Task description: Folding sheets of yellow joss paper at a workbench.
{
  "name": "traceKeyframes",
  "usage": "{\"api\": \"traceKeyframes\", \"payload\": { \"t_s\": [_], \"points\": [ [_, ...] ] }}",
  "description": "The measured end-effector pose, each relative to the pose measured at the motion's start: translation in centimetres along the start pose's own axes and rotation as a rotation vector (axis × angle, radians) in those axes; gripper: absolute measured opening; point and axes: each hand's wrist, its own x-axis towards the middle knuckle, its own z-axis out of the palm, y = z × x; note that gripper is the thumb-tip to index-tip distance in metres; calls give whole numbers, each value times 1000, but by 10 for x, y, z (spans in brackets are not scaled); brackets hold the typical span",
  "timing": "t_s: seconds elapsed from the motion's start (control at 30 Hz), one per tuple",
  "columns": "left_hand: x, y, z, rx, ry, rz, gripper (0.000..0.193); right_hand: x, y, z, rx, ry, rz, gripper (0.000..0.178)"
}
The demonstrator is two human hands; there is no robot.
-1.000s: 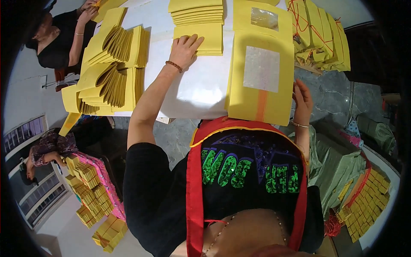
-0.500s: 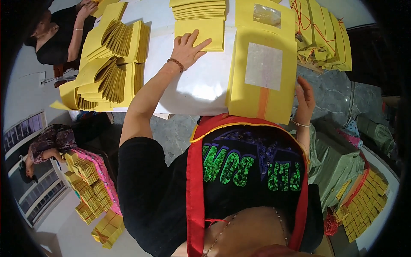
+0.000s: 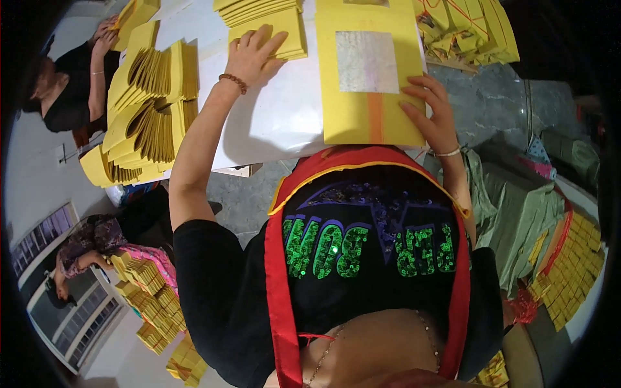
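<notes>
My left hand (image 3: 254, 57) lies flat with spread fingers on a low stack of folded yellow paper (image 3: 290, 32). Fanned yellow folds overlap the far end of that stack. To the right, a large yellow paper sheet (image 3: 336, 116) lies on the table, bearing a whitish square patch (image 3: 367, 63) and an orange strip running toward me. My right hand (image 3: 436, 110) is at this sheet's right edge, fingers apart, fingertips over the border. Whether it pinches any paper cannot be made out.
Bent bundles of yellow paper (image 3: 152, 132) stand at the white table's (image 3: 272, 123) left. Red-tied yellow bundles (image 3: 479, 26) lie at far right. Green sacks (image 3: 511, 200) and small yellow packets (image 3: 572, 271) sit right of me. Two other people (image 3: 77, 90) are at left.
My right hand has come in from beside the large yellow sheet onto its right edge. My left hand stays on the folded stack. The whole view has shifted.
</notes>
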Motion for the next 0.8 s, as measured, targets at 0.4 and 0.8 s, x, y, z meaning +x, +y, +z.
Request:
{"api": "traceKeyframes", "payload": {
  "t_s": [0.4, 0.8],
  "points": [
    [-5, 152, -108, -560, 26, 309, 42, -6, 7, 7, 108, 45, 35, 23],
    [-1, 153, -102, -835, 76, 223, 10, -9, 14, 8, 437, 30, 188, 15]
  ]
}}
